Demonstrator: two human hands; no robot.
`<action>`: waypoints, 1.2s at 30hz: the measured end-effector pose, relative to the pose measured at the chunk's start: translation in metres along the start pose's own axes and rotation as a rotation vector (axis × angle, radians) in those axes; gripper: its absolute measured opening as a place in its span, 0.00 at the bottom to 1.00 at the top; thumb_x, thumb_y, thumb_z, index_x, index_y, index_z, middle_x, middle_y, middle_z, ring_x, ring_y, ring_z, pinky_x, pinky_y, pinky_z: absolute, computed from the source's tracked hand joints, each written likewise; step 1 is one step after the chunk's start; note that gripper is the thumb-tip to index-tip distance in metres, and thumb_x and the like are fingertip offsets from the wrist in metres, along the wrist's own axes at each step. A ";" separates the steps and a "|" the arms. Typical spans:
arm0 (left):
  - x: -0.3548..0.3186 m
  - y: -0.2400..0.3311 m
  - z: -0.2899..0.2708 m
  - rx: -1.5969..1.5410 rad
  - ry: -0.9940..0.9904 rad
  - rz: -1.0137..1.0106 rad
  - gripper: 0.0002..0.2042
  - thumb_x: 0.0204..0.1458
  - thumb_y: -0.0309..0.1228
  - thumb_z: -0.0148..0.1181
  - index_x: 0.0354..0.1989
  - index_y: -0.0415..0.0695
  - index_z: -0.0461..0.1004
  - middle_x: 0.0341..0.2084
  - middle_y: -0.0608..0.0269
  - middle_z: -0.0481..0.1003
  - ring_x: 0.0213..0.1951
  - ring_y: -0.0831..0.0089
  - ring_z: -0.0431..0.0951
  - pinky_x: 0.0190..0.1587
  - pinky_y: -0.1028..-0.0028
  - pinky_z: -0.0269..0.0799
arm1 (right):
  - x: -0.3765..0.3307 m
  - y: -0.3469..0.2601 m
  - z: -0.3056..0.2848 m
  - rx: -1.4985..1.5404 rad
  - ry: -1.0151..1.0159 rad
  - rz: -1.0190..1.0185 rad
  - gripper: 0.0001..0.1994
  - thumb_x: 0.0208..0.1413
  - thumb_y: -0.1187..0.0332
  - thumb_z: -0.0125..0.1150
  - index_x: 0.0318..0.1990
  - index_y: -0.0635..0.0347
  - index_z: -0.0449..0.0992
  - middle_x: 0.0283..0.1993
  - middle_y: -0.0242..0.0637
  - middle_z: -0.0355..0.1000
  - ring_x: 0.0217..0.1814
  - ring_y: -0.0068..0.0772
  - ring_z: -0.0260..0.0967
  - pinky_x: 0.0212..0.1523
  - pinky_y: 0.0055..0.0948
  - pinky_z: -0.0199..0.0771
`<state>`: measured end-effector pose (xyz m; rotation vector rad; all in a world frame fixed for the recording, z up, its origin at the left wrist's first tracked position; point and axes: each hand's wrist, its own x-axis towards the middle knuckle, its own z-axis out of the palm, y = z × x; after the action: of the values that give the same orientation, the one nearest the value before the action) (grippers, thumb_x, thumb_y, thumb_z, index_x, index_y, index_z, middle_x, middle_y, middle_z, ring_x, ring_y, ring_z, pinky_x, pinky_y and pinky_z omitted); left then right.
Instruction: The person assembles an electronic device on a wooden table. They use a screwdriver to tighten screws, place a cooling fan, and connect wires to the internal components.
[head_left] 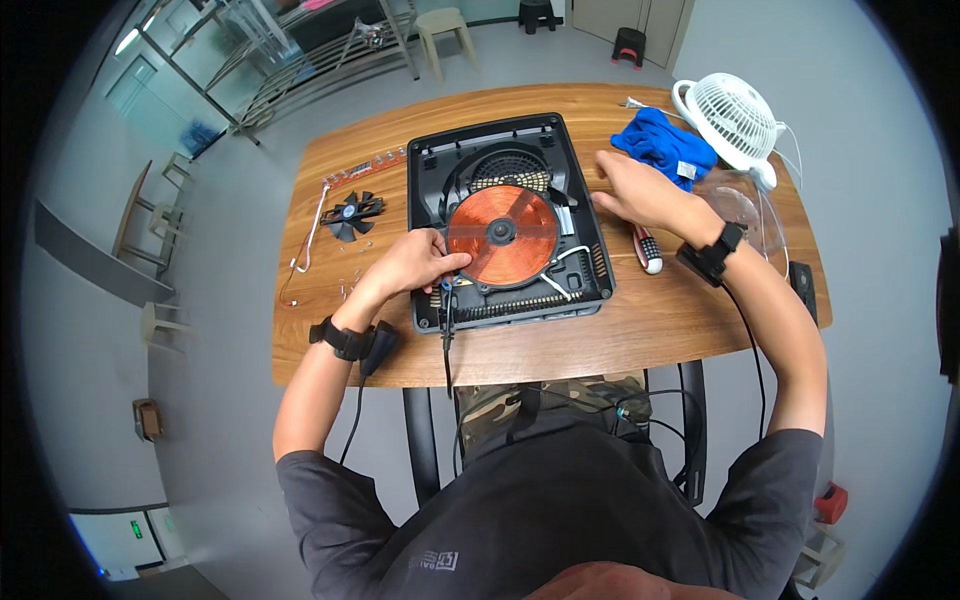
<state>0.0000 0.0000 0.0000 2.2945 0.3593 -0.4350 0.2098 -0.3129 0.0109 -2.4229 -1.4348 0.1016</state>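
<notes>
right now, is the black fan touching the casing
Apart: the head view shows a strip of bare tabletop between the black fan and the left edge of the casing.

"Where can your right fingers (612, 168) pass?"

"Hardly leftward; the black housing (520, 312) walls that side; the blue cloth (660, 145) bars the far right, with the white fan (730, 115) beyond; nearer me, a narrow bare strip runs between housing and striped handle (650, 252)."

"And your left fingers (452, 264)?"

"The copper coil (530, 240) fills the room to their right; leftward, bare worktop (520, 350) separates the housing from the loose fan blades (352, 212); along the front edge I have an open lane, crossed only by a black cord (448, 345)."
</notes>
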 end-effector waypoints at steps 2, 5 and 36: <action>0.003 0.002 0.003 -0.014 -0.005 0.005 0.19 0.59 0.44 0.66 0.33 0.36 0.75 0.19 0.64 0.79 0.16 0.81 0.74 0.18 0.79 0.68 | -0.017 0.008 0.002 -0.120 0.016 0.089 0.19 0.63 0.57 0.61 0.44 0.67 0.66 0.40 0.56 0.73 0.43 0.59 0.74 0.43 0.48 0.75; -0.008 0.000 -0.006 -0.015 0.000 -0.024 0.20 0.61 0.44 0.64 0.32 0.35 0.74 0.20 0.64 0.79 0.16 0.81 0.74 0.18 0.79 0.69 | -0.030 -0.007 0.006 -0.186 -0.042 0.228 0.23 0.62 0.52 0.60 0.45 0.68 0.69 0.42 0.57 0.76 0.45 0.60 0.76 0.44 0.50 0.78; -0.067 -0.162 -0.067 0.363 0.516 0.032 0.08 0.49 0.22 0.66 0.38 0.37 0.81 0.31 0.51 0.82 0.37 0.56 0.83 0.43 0.63 0.78 | -0.002 -0.006 -0.044 -0.058 0.076 0.347 0.22 0.63 0.53 0.53 0.50 0.64 0.78 0.38 0.60 0.78 0.43 0.61 0.77 0.47 0.50 0.74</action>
<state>-0.1089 0.1501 -0.0315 2.7520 0.5285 0.1338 0.2135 -0.3222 0.0542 -2.6699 -0.9864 0.0466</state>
